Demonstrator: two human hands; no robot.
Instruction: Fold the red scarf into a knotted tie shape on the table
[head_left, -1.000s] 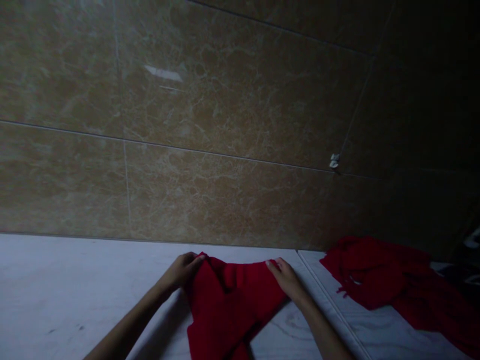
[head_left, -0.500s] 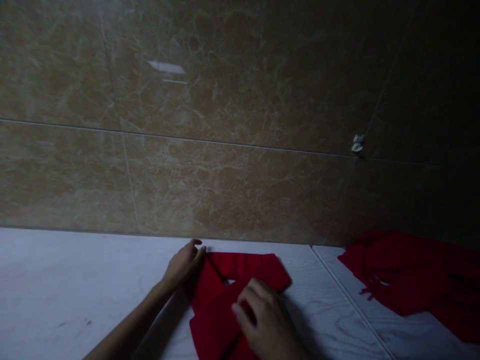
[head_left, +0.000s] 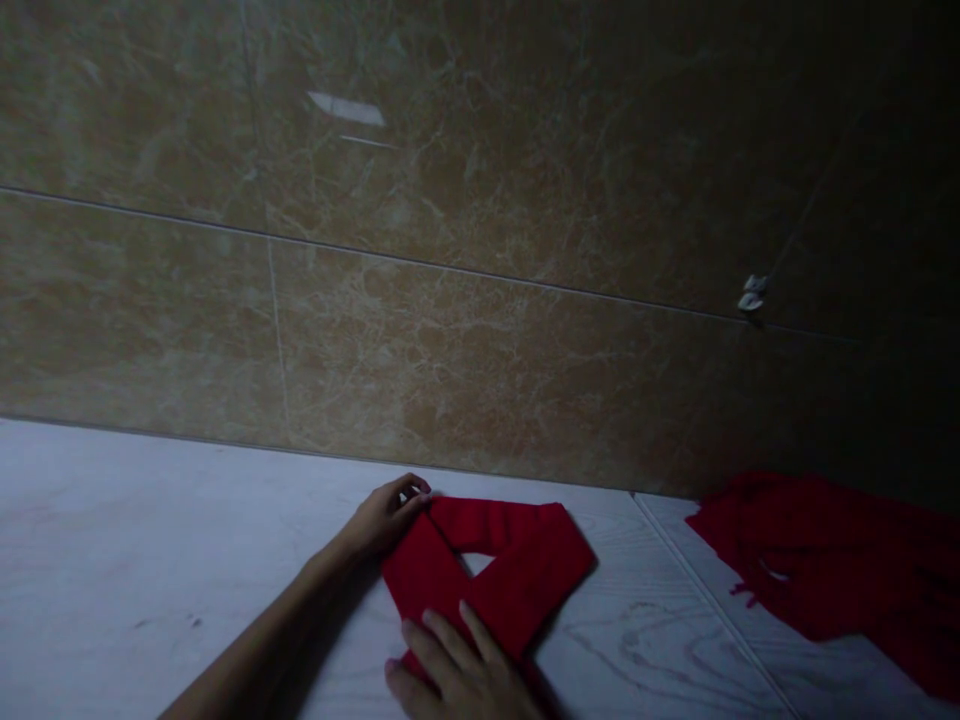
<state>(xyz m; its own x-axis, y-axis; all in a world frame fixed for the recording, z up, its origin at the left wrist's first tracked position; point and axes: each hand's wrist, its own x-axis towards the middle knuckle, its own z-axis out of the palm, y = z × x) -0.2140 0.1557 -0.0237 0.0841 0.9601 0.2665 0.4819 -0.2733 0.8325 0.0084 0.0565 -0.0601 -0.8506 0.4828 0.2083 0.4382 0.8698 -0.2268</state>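
Dim room — brown marbled wall tiles with thin grout lines. Pale wood-grain tabletop below. Small white clip on wall, right.

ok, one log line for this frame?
left hand: pinning corner of folded red knitted cloth | right hand: flat on its near end | second red cloth: untouched, right

No legible text — anywhere.
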